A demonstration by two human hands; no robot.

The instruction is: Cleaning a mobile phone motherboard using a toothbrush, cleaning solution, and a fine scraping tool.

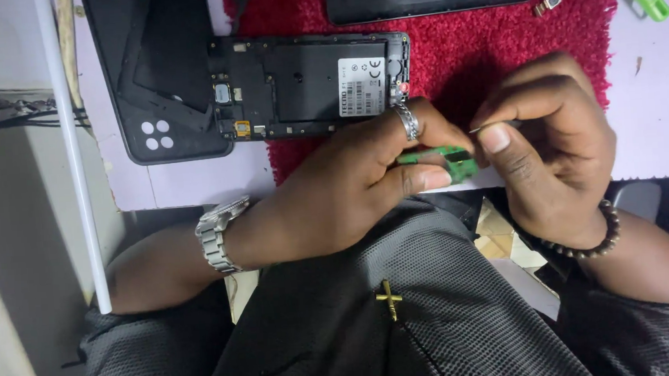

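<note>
Nearest the camera is a gold cross pendant (389, 299) on the dark shirt. Going left to right: silver wristwatch (218, 235), then the left hand (350, 187), fingers closed in a pinch on a small green circuit board (444, 161), held just over the near edge of the table (658, 102). The right hand (551, 149) is closed on a thin metal tool (495, 126), prob. tweezers, tip near the board. Further back, an opened phone body (311, 83) lies half on the red mat (481, 36), its black back cover (155, 67) at the left. I judge the step is fine work on the board; next move needs a steady tip w/ little force.
</note>
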